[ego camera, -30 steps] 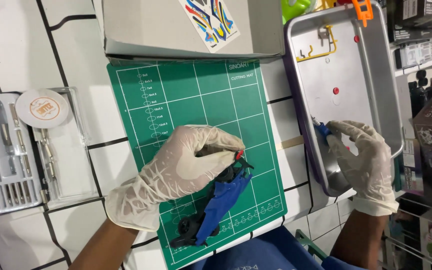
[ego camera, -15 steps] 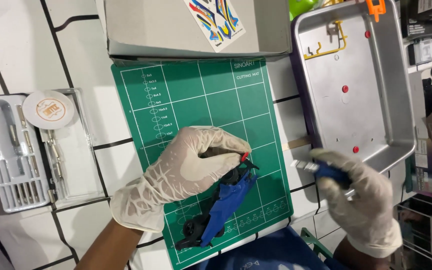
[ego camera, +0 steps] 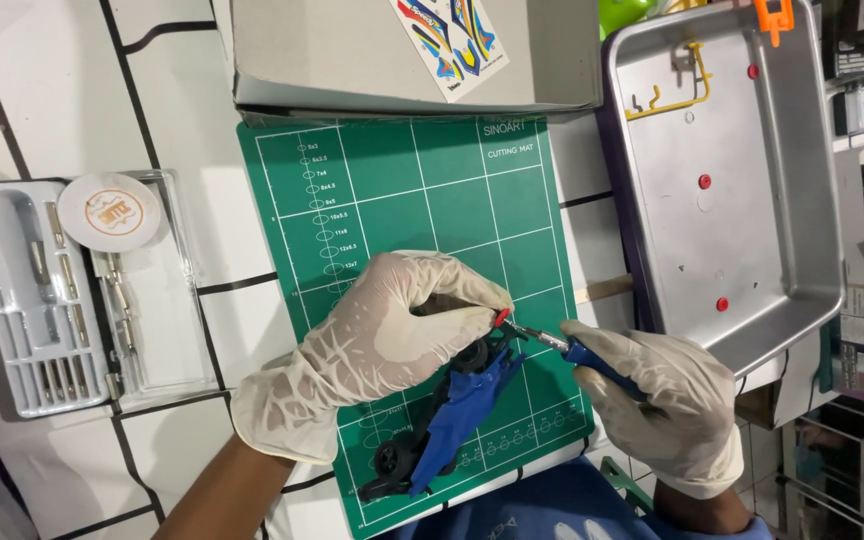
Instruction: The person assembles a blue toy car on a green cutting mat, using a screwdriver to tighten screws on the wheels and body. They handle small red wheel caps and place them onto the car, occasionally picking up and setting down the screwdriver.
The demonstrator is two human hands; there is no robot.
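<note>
On a white tiled table [ego camera: 12, 90] lies a green gridded cutting mat [ego camera: 402, 190]. Near its front edge, the gloved left hand [ego camera: 382, 340] clasps a blue-and-black toy car [ego camera: 452, 415]; the gloved right hand [ego camera: 667, 400] pinches a blue-handled screwdriver [ego camera: 567, 348] against it. A metal tray [ego camera: 802, 230] sits far right.

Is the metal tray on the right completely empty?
No, the silver metal tray holds small red round parts and a yellow plastic frame piece.
</note>
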